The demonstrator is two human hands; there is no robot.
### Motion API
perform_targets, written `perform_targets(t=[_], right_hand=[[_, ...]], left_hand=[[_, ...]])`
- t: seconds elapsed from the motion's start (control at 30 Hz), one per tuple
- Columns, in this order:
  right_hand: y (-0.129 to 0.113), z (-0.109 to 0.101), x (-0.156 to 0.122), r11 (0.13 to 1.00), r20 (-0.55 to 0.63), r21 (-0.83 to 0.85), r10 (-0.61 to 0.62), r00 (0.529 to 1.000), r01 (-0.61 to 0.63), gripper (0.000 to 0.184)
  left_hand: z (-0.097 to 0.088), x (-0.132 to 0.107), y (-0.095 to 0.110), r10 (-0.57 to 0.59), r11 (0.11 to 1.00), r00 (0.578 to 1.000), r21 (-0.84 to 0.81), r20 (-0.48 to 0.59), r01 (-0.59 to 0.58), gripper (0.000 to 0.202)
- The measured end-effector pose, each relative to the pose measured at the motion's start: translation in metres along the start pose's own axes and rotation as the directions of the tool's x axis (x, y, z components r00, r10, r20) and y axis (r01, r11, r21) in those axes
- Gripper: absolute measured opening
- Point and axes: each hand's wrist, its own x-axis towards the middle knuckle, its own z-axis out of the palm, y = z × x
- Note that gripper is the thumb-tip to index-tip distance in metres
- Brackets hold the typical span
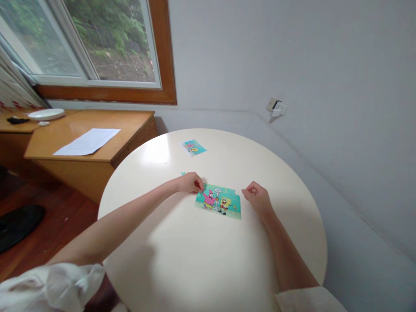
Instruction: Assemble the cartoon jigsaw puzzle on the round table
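Observation:
A partly joined jigsaw puzzle (221, 203) lies flat on the round white table (195, 255). It shows cartoon figures on a teal ground, and its top edge is uneven with tabs. At its upper left corner my left hand (191, 182) is closed in a pinch; whatever its fingertips hold is hidden. Just behind that hand a small teal puzzle piece (183, 173) peeks out. My right hand (258, 197) hovers beside the upper right corner, fingers curled and thumb pressed in, apart from the puzzle. I cannot make out anything in it.
Toward the table's back lies a small reference picture (194, 147) with the same cartoon. To the left, a wooden desk (136, 125) carries a paper sheet (87, 141) and a white plate (47, 114). A wall socket with a plug (277, 106) is at the right, beyond the table.

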Motion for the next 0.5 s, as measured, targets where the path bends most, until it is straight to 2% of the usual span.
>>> perform_targets(t=[0.3, 0.5], right_hand=[[0.002, 0.000, 0.000, 1.000, -0.006, 0.003, -0.005, 1.000, 0.005, 0.018], [0.003, 0.000, 0.001, 1.000, -0.003, 0.011, -0.001, 1.000, 0.001, 0.018]], left_hand=[[-0.001, -0.008, 0.012, 0.053, 0.985, 0.998, 0.168, -0.044, -0.045, 0.011], [0.006, -0.009, 0.010, 0.079, 0.972, 0.989, 0.230, -0.124, -0.049, 0.012]])
